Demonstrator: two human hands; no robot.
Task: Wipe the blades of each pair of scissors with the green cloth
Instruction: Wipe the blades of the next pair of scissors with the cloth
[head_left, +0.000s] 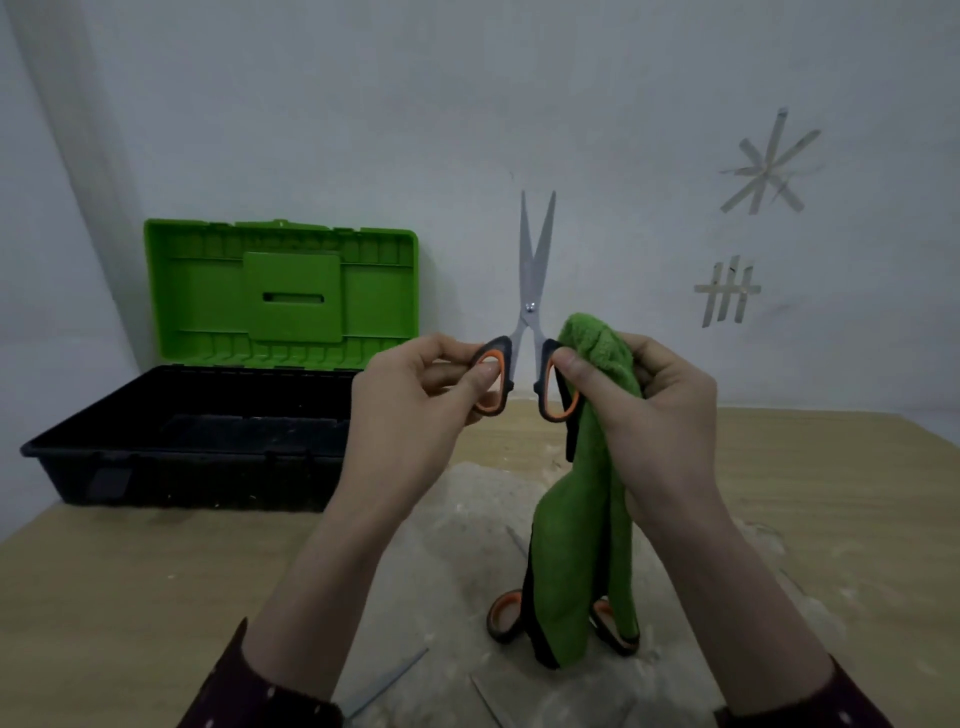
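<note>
Two pairs of scissors show. The raised scissors (535, 270) are held above the bench (130, 597) between the hands, long axis upright, tips pointing at the ceiling, blades a little apart. The second pair (504, 616) lies on the near bench, mostly behind the hanging green cloth (576, 545). The left hand (415, 395) has its grip clamped on the left handle loop; the right hand (660, 415) pinches the right loop and bunches the cloth in the same grip. To wipe well, I'd spread the handles wider, then draw the cloth from pivot to tip — along the flat, never across the edge. An open toolbox (208, 431) sits far left.
</note>
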